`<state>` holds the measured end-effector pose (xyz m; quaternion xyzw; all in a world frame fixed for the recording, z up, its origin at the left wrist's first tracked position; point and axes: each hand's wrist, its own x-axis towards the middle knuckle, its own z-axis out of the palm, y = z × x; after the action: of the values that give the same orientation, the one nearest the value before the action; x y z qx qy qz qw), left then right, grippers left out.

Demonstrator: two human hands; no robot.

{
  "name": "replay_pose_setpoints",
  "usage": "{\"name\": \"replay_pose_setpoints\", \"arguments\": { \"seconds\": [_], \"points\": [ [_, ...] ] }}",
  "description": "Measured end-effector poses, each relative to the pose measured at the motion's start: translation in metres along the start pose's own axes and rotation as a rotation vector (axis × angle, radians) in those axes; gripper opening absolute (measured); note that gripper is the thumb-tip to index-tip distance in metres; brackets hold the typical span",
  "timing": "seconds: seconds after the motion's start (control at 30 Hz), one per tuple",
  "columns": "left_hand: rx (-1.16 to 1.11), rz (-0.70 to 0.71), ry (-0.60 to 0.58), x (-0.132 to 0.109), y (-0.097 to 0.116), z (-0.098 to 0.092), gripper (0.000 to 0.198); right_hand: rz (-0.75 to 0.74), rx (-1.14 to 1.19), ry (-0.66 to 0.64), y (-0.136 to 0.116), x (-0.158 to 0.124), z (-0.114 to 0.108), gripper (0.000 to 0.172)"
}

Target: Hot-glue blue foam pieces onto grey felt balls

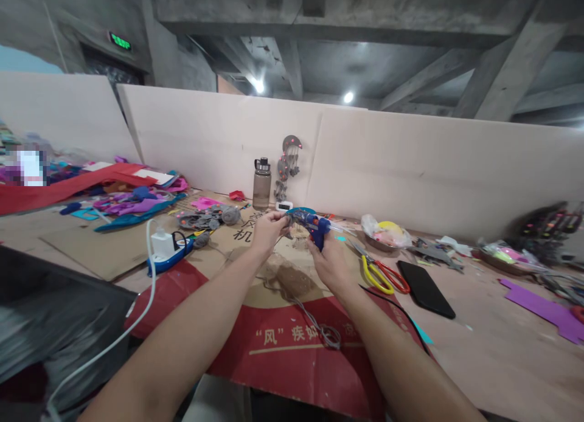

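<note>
Blue glue gun [316, 225] in right hand [329, 265] (bowl [378, 247] holds yellow bits [390, 228]).

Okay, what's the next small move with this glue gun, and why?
Probably squeeze the trigger gently: your right hand grips the blue glue gun, and its nozzle sits at the small blue craft piece pinched in your left hand, both raised above the cardboard.

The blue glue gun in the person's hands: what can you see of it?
The glue gun is small and looks like blue plastic. The right hand wraps its grip and holds it above the cardboard-covered table. Its nozzle points toward a small blue piece pinched by the left hand. The trigger is hidden.
</note>
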<state>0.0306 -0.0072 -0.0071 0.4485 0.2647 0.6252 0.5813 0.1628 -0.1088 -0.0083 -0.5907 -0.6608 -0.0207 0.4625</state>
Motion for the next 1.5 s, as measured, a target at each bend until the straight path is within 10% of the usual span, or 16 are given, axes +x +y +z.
{"name": "replay_pose_setpoints", "arguments": {
  "seconds": [1.5],
  "points": [
    [0.018,0.007,0.046,-0.002,0.009,-0.003,0.020,0.016,-0.031,-0.005,-0.001,-0.002,0.003,0.033]
  ]
}}
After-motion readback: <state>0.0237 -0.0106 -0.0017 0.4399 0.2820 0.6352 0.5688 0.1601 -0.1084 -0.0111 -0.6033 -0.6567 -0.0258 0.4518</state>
